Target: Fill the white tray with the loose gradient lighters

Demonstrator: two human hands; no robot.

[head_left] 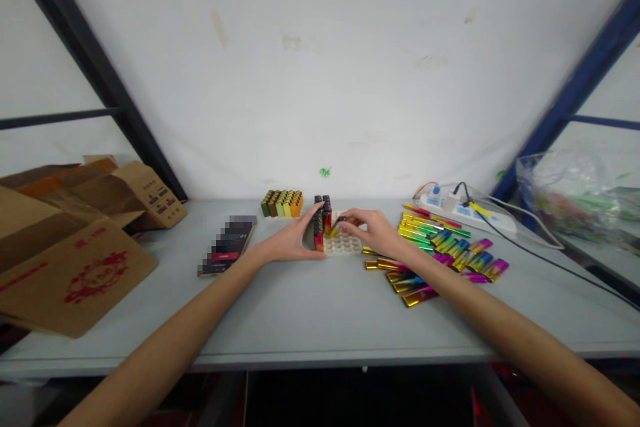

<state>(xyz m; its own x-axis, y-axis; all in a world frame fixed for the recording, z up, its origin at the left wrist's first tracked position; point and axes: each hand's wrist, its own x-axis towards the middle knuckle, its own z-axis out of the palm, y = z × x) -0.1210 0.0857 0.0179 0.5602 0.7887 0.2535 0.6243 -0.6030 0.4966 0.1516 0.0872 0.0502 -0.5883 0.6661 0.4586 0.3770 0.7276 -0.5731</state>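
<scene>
A white tray with round holes [345,245] lies near the middle of the table. Red lighters with black tops [319,235] stand upright along its left side. My left hand [293,240] is wrapped round that left end, thumb at the front and fingers behind, gripping the standing lighters. Between the fingertips of my right hand [369,227] is a yellow lighter [334,229] with a dark top, tilted over the tray beside the red ones. Its lower end is close to the holes; whether it sits in one I cannot tell.
Shiny multicoloured lighter sleeves [430,257] lie loose at the right, under my right forearm. Behind them is a white power strip [480,217] with cables. A block of yellow and green lighters [282,204] stands at the back. Cardboard boxes [100,260] and a dark flat box [231,243] are left.
</scene>
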